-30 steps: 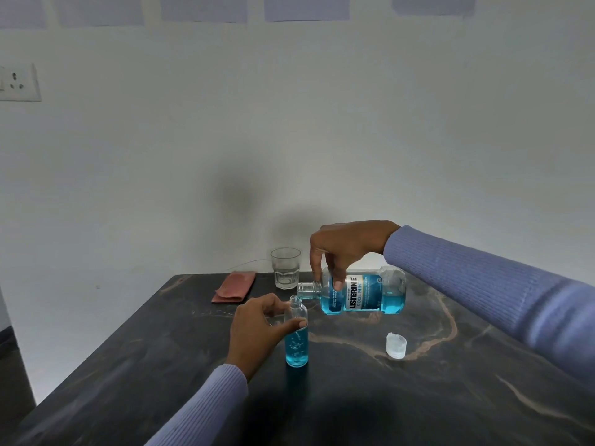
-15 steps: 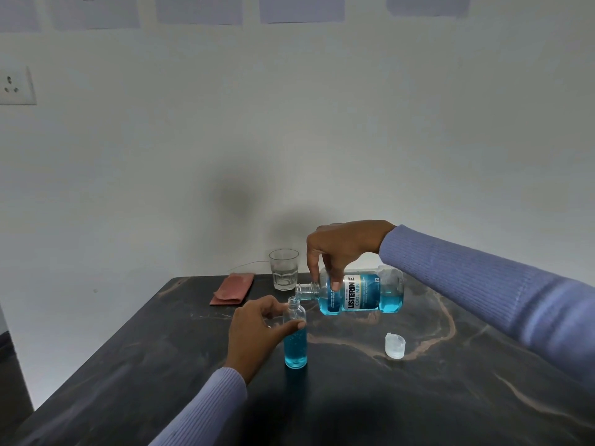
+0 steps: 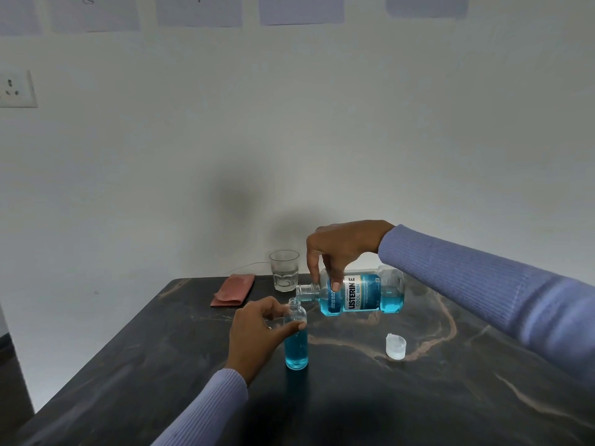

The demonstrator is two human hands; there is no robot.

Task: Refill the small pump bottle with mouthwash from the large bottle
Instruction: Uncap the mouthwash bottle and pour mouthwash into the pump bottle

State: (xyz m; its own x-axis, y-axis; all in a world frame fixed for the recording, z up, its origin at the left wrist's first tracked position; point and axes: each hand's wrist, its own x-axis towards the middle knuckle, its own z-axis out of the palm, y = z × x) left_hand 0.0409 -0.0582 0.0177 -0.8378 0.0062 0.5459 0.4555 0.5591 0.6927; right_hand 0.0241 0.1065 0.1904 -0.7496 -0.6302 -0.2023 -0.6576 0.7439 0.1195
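Rising blue in small bottle (image 3: 296, 344)

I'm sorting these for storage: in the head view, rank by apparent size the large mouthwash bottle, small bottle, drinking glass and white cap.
1. Large mouthwash bottle
2. Small bottle
3. Drinking glass, which sits farther back, so its place against the small bottle is unsure
4. White cap

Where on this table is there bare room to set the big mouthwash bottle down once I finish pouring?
Bare tabletop lies right of the white cap and along the near edge. The far left corner is crowded by the drinking glass and folded red cloth. The middle holds the small bottle, gripped by the left hand.
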